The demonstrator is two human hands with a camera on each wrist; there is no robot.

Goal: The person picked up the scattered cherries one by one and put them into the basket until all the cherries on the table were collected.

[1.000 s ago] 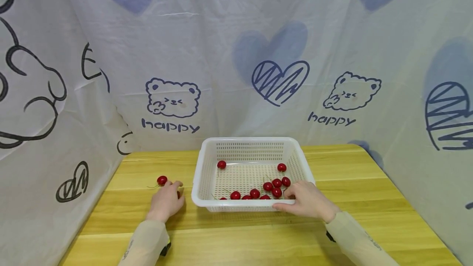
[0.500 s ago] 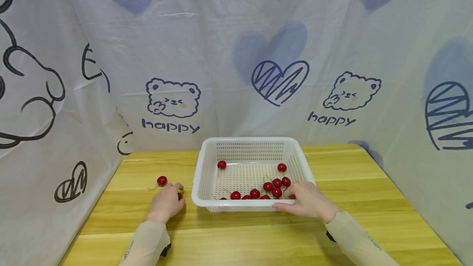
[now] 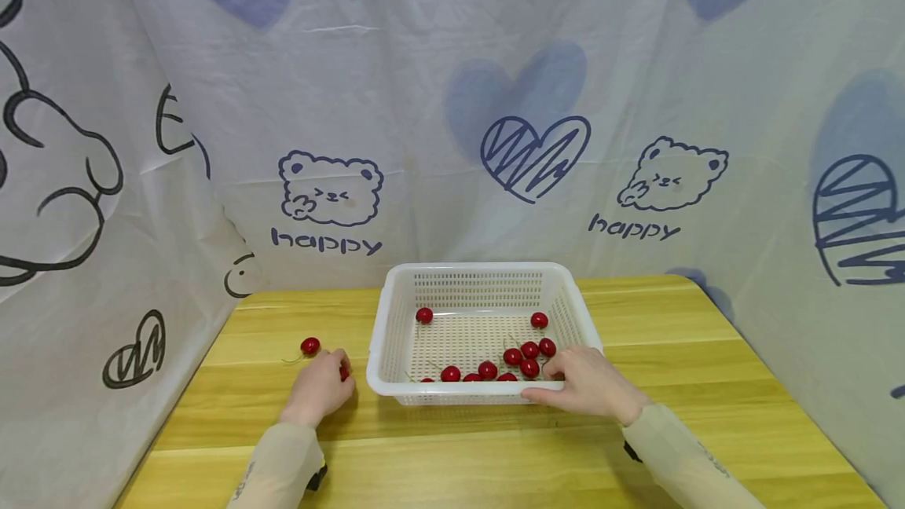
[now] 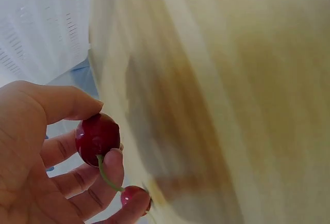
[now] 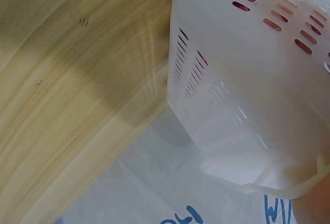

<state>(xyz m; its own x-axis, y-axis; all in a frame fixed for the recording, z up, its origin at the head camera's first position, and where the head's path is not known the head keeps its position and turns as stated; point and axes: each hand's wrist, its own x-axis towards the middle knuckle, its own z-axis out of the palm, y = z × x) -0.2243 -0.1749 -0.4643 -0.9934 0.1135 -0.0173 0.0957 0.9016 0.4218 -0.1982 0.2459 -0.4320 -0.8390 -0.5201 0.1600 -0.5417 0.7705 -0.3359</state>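
My left hand [image 3: 320, 387] pinches a dark red cherry [image 4: 98, 140] between thumb and fingers, just left of the basket. In the left wrist view, a second cherry [image 4: 133, 195] shows at the lower fingertips, partly covered by one. On the wooden table beyond that hand lies a cherry [image 3: 309, 346] with its stem pointing left. My right hand [image 3: 587, 383] grips the near rim of a white plastic basket [image 3: 452, 389] close to its right corner, thumb outside and fingers over the inside. Several cherries [image 3: 487, 370] lie in the basket, mostly toward the near side.
The wooden table [image 3: 481, 462] extends around the basket on both sides and in front. Behind it hangs a pale printed cloth [image 3: 438, 203], which also closes off the left and right sides. The slotted basket wall [image 5: 232, 79] fills much of the right wrist view.
The left hand's fingers have drawn in around the cherry, with the hand staying at nearly the same spot. The right hand and basket keep their places.
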